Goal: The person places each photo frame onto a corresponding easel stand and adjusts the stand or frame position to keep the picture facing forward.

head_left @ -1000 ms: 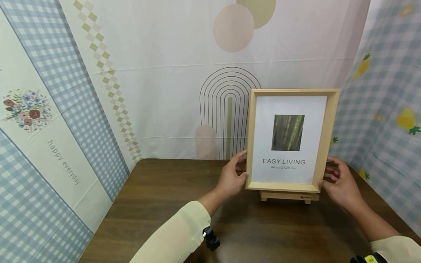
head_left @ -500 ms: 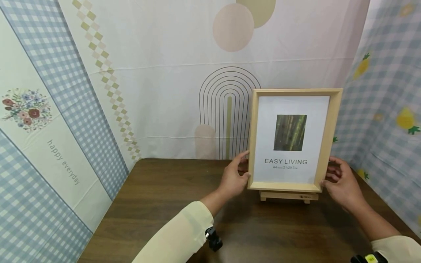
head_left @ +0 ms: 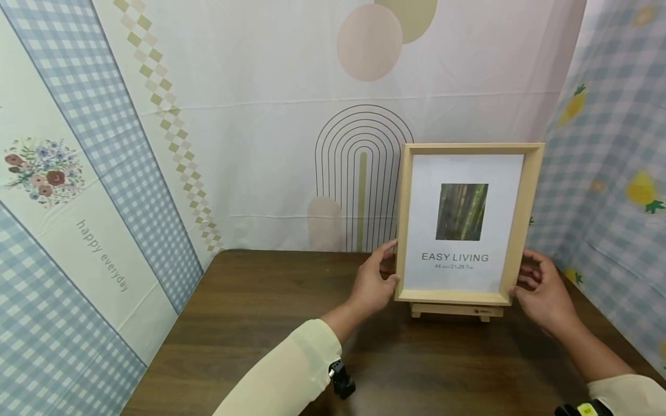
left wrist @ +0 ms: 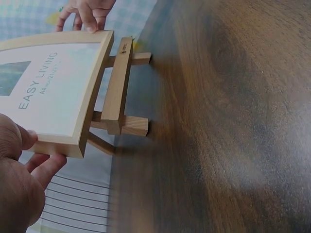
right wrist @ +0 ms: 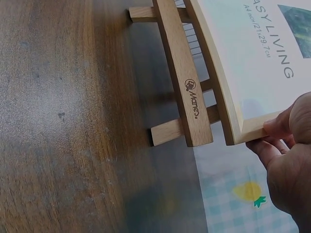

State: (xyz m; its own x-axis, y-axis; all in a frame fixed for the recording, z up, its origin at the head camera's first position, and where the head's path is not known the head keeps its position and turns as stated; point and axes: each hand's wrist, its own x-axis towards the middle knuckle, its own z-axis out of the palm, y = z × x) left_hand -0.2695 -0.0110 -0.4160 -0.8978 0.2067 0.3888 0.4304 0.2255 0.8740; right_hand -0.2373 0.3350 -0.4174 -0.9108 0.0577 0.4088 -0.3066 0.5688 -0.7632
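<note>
A light wooden picture frame (head_left: 515,225) with an "EASY LIVING" insert stands nearly upright between my hands. My left hand (head_left: 372,283) grips its lower left side, thumb in front and fingers behind. On the lower right side my right hand (head_left: 546,292) pinches it the same way. Behind and below the frame is a small wooden easel (head_left: 452,310), whose ledge and feet show under the bottom edge; its upper part is hidden. In both wrist views a gap shows between the frame's bottom edge and the easel ledge (right wrist: 187,92), so the frame is held just above it.
The easel stands on a dark brown wooden table (head_left: 260,323). A printed white cloth (head_left: 260,162) hangs behind the table. Blue checked cloth (head_left: 614,190) hangs close on the right, and another printed cloth (head_left: 78,231) lines the left side.
Both hands have shifted the picture frame slightly to the right, and in the last half second a little downward. The easel has stayed in place.
</note>
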